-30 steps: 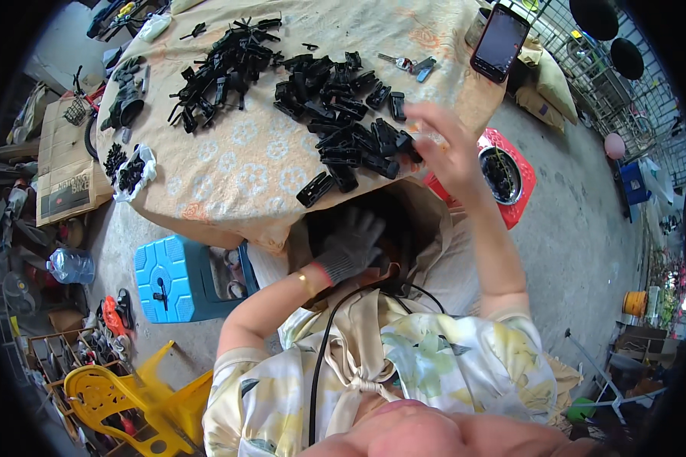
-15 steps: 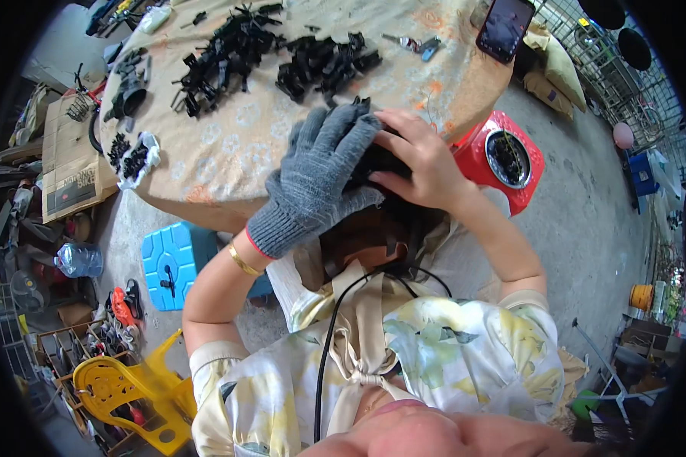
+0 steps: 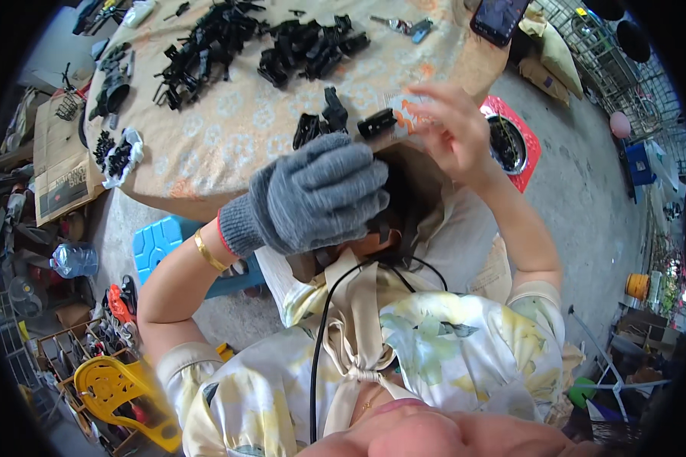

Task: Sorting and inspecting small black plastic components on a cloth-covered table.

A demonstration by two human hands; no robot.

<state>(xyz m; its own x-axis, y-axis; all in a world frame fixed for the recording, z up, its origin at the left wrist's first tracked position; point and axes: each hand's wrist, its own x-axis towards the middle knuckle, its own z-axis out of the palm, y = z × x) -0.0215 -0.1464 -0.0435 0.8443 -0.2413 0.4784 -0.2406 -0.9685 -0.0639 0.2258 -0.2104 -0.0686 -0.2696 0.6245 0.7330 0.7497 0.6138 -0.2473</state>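
Observation:
My left hand (image 3: 320,194) wears a grey knit glove and is curled, its fingers pressed together over the near edge of the table. Its palm is turned away, so whatever it may hold is hidden. Bare and slightly blurred, my right hand (image 3: 457,133) is raised with fingers apart, holding nothing I can see. Between the hands, by the table edge, are a black plastic clip-like part (image 3: 377,123), an upright black part (image 3: 334,111) and another black part (image 3: 306,129). Below them a pale open sack (image 3: 465,221) rests in my lap, dark inside.
Two heaps of black parts, a left heap (image 3: 209,53) and a right heap (image 3: 309,49), lie on the patterned tablecloth (image 3: 236,137). Keys (image 3: 392,24), a phone (image 3: 499,19) and a white bag of small black pieces (image 3: 126,160) are there too. A red stool (image 3: 537,148) and blue stool (image 3: 160,244) stand nearby.
My hands have parted: the left has drawn down and curled, the right has moved right and its fingers have spread. Black parts at the table edge, hidden before, now show.

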